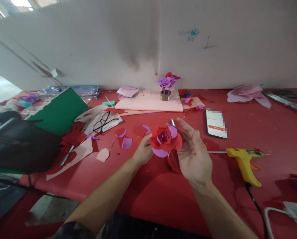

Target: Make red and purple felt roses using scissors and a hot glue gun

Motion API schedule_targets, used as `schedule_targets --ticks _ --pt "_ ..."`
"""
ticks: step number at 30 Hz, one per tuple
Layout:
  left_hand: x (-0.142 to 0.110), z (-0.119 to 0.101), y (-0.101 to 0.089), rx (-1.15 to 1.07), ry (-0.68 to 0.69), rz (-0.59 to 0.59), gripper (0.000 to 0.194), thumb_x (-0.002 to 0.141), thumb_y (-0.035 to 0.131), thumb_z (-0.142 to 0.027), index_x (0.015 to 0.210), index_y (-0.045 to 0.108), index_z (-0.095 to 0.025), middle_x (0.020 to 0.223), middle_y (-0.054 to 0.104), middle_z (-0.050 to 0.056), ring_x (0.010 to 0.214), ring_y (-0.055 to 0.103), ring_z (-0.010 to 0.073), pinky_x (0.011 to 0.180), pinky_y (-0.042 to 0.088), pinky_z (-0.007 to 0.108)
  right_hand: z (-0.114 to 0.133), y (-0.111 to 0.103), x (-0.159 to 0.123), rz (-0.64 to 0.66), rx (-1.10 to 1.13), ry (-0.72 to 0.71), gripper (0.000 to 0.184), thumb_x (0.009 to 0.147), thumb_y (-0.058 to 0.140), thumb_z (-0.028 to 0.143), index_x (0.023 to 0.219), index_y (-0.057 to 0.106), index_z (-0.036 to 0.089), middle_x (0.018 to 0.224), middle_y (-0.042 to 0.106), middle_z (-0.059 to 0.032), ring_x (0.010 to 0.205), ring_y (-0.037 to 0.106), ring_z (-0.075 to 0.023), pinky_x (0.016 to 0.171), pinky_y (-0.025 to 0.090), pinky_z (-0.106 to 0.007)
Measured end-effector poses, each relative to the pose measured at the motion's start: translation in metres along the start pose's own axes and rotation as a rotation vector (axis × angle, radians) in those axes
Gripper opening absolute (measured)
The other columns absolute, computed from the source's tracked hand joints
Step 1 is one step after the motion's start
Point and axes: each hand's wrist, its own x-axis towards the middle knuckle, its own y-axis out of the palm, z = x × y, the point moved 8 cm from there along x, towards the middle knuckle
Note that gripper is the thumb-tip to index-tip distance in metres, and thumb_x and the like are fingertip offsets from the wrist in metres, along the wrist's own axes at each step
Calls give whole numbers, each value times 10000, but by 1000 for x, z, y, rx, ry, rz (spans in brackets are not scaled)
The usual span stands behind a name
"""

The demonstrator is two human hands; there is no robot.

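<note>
My left hand point(144, 150) is closed at the underside of a handmade flower point(164, 136) with red and purple petals, gripping it from below. My right hand point(197, 156) is beside the flower's right edge, palm turned toward it and fingers stretched out; some fingertips are hidden behind the petals. Behind and below the flower is a pair of scissors with an orange handle point(172, 162), mostly covered by the flower and hand. Loose purple petals point(127, 143) and a red round piece point(139, 131) lie left of the flower.
A yellow glue gun point(243, 162) and a phone point(215, 123) lie to the right. Finished flowers stand in a small pot point(165, 95) at the back. Eyeglasses point(105, 122), paper scraps point(82, 149) and a green board point(60, 114) are on the left. A white partition point(108, 43) closes the back.
</note>
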Motion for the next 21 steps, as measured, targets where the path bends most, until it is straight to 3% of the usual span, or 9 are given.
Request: schedule_targets --ticks 4,9,12,15,18,21 --pt "2 0 3 98 6 97 237 568 835 -249 770 735 -177 729 678 26 695 602 155 698 487 277 7 -2 6 24 74 114 568 940 203 572 1349 459 272 1268 625 -100 1107 622 -266 807 542 -481" --pt "3 -6 4 172 77 97 172 621 795 -278 762 746 -193 748 702 41 711 612 173 692 499 286 23 -8 13 85 83 20 621 924 105 611 1373 387 288 1418 492 -77 1230 539 -244 908 502 -492" --pt "2 -10 6 166 93 102 147 621 798 -281 727 744 -195 718 692 39 688 602 166 698 501 286 13 -26 18 -63 206 61 488 925 272 571 1201 537 266 1281 611 -80 1166 589 -232 942 490 -461" --pt "2 -9 5 172 78 102 141 625 799 -275 722 741 -191 694 686 33 646 583 147 684 499 277 -9 -39 16 -213 233 203 292 861 515 464 967 635 220 975 718 -72 935 681 -219 824 542 -385" --pt "5 -3 -3 171 94 54 168 636 795 -296 752 742 -188 717 696 37 664 594 152 692 501 281 -15 -35 14 -209 164 253 276 824 582 448 920 649 199 842 715 -63 814 684 -212 688 548 -338" --pt "8 3 -12 169 124 9 190 657 782 -296 801 744 -179 780 713 48 708 612 158 725 499 284 -12 -26 12 -144 201 239 302 843 554 471 954 642 204 836 720 -63 803 686 -217 685 543 -351"
